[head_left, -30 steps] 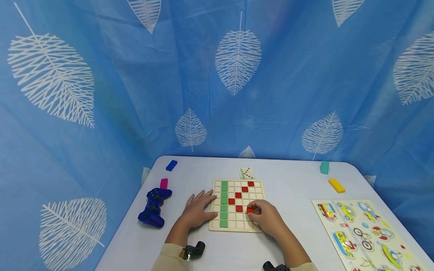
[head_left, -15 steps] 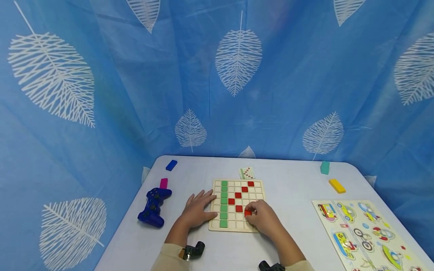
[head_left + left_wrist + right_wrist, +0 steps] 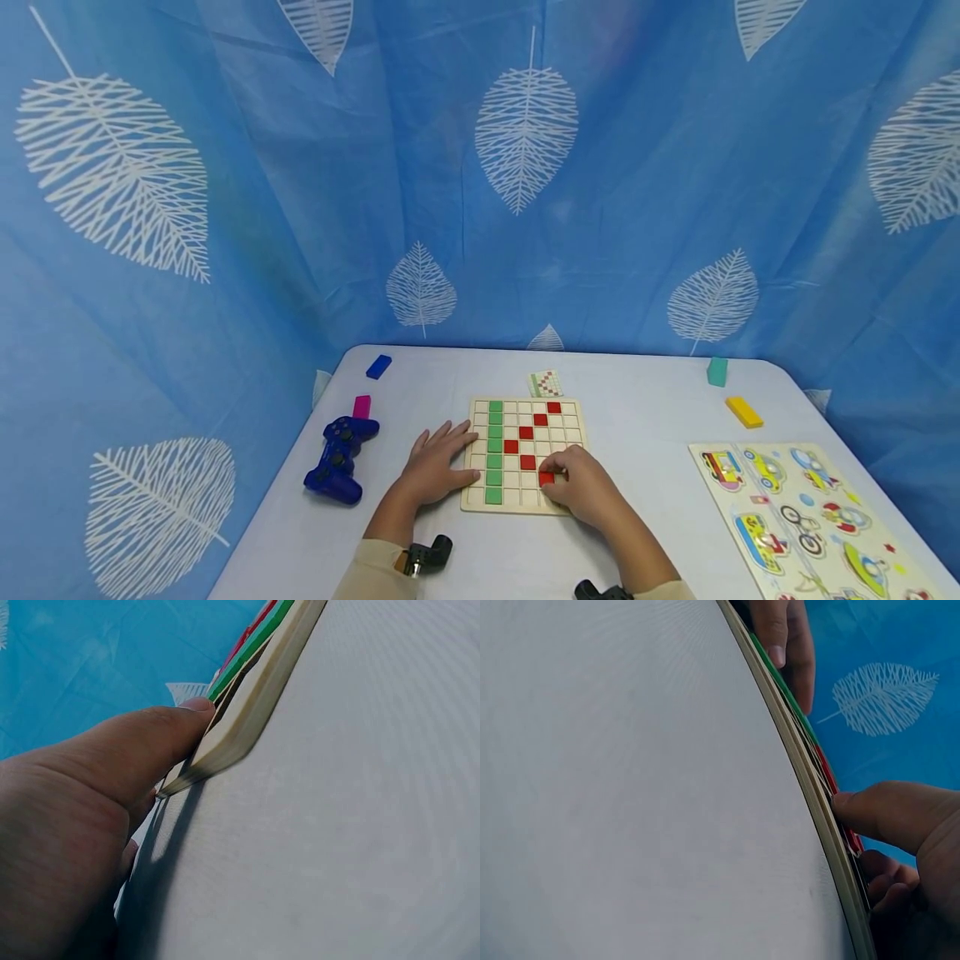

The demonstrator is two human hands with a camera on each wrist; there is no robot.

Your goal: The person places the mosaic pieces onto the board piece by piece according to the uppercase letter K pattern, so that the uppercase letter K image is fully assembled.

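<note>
A square wooden grid board (image 3: 517, 507) lies in the middle of the table. A column of green tiles (image 3: 493, 462) fills its left part, and several red tiles (image 3: 527, 433) run diagonally across it. My left hand (image 3: 433, 471) lies with fingers spread at the board's left edge; in the left wrist view its thumb (image 3: 154, 739) touches the rim. Low on the right part of the grid, my right hand (image 3: 583, 486) pinches a red tile (image 3: 546, 479) between thumb and curled fingers, down at the cells. The fingers hide the tile's right part.
A small pattern card (image 3: 546, 383) lies just behind the board. To the left are a blue game controller (image 3: 339, 460), a pink block (image 3: 362, 407) and a blue block (image 3: 379, 367). At right are a teal block (image 3: 717, 372), a yellow block (image 3: 744, 412) and a vehicle picture puzzle (image 3: 813, 517).
My right hand has moved the red tile a little left and toward me, from the lower right cells to a cell one row nearer. The left hand has stayed put.
</note>
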